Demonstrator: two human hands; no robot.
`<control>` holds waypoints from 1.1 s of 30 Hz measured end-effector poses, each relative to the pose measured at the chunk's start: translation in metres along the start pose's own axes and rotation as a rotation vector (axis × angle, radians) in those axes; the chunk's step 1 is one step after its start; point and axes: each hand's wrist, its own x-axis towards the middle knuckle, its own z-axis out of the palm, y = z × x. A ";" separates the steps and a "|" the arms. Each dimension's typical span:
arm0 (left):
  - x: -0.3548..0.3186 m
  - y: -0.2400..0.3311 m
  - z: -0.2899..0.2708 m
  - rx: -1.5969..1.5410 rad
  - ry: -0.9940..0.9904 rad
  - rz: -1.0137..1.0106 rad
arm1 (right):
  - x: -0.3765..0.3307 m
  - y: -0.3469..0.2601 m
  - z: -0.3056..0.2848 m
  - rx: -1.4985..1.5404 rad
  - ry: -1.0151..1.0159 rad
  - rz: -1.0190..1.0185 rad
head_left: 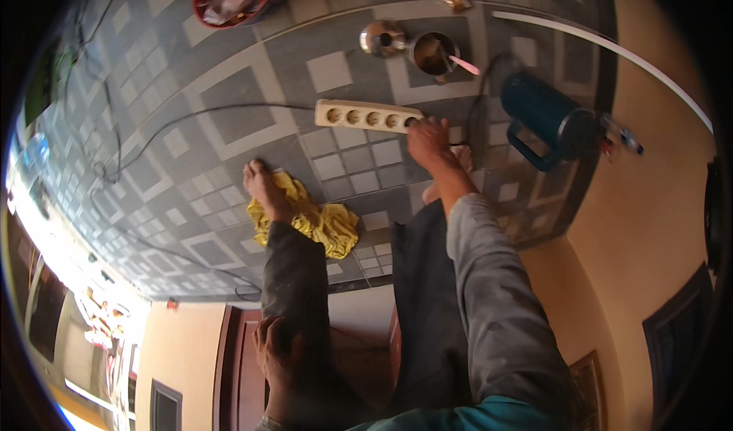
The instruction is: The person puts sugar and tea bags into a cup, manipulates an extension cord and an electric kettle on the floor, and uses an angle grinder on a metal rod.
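Where right hand covers power strip end, plug hidden.

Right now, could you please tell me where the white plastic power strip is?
In the head view, the white plastic power strip lies on the grey patterned floor, its right end at the right hand, below the open metal pot.

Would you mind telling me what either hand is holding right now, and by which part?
The right hand is at the right end of the power strip; whether it grips cannot be told. The left hand rests on the left leg, holding nothing.
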 end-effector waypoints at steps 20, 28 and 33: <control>0.041 0.249 -0.125 0.074 0.001 1.201 | -0.539 -0.012 -0.074 0.617 0.058 0.477; -0.035 0.346 -0.134 0.112 -0.088 1.289 | -0.552 0.057 -0.120 0.817 0.175 0.617; -0.049 0.367 -0.119 0.126 -0.119 1.268 | -0.540 0.093 -0.147 0.907 0.272 0.618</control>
